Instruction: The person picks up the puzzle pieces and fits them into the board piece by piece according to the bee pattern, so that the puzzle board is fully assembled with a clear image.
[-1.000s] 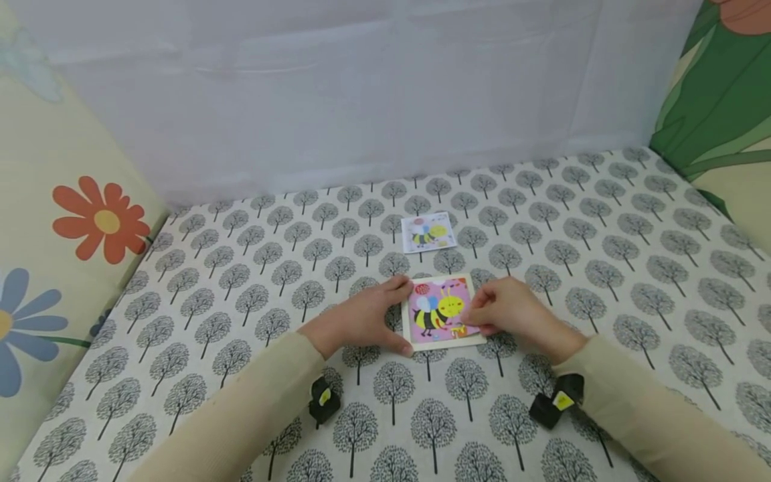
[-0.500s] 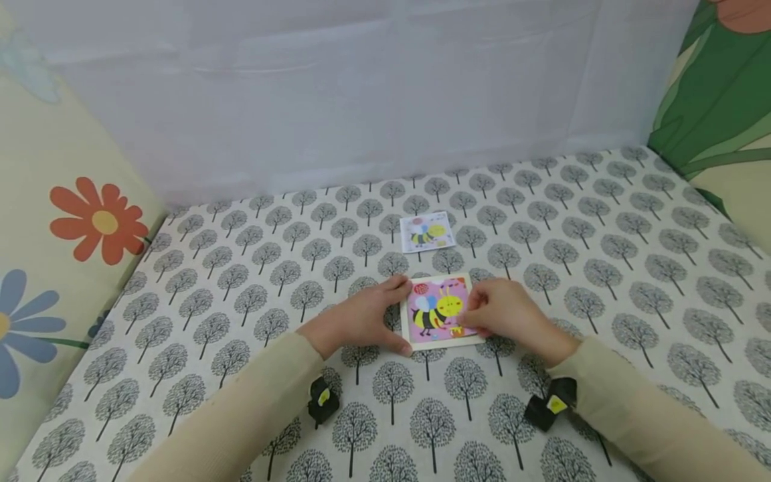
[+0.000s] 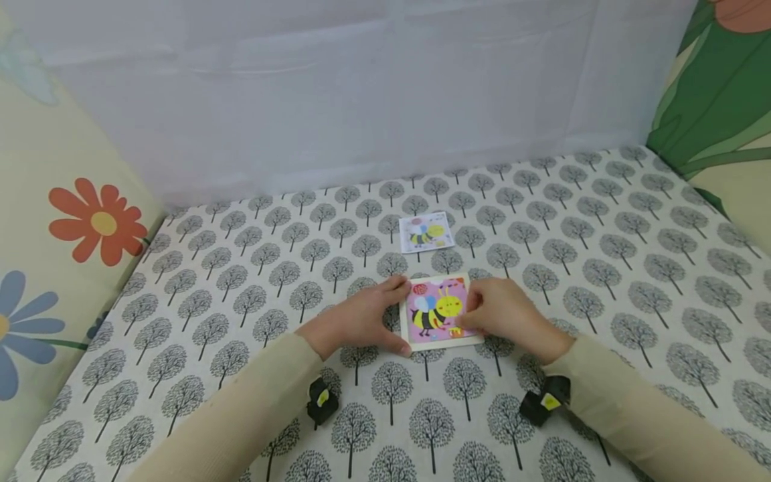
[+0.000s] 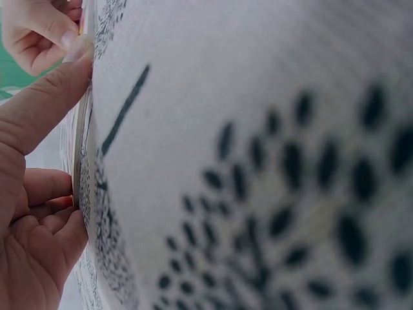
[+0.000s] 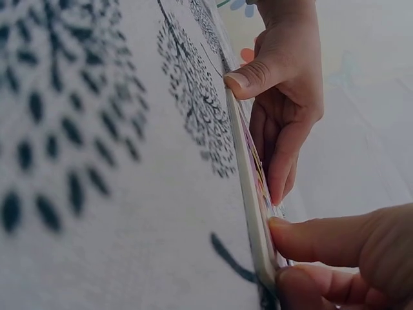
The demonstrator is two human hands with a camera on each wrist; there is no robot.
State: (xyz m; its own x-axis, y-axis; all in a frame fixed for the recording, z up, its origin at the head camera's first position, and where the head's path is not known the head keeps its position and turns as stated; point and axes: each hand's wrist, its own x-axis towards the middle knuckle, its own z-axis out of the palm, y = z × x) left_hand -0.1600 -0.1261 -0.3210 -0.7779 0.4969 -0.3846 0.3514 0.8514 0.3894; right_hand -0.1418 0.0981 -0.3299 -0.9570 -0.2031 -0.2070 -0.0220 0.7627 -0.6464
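A square bee puzzle [image 3: 430, 318] with a pink picture and a cream border lies flat on the cloth. My left hand [image 3: 364, 318] holds its left side, thumb at the near corner and fingers at the far one. On the opposite side, my right hand [image 3: 508, 314] has its fingers curled and its thumb on the picture by the honey pot. The right wrist view shows the right thumb [image 5: 290, 236] on the puzzle's face and a finger at its edge. The right hand covers part of the puzzle's right side.
Behind the puzzle lies a paler card [image 3: 426, 232] with the same bee. A tree-patterned cloth [image 3: 289, 375] covers the table. White fabric [image 3: 361, 100] hangs at the back, with flower-printed walls on both sides. A black wrist device [image 3: 322, 402] sits on each arm.
My right hand and wrist have shifted slightly left, and the thumb sits a little lower and farther onto the picture. The left hand, puzzle and card stay in place.
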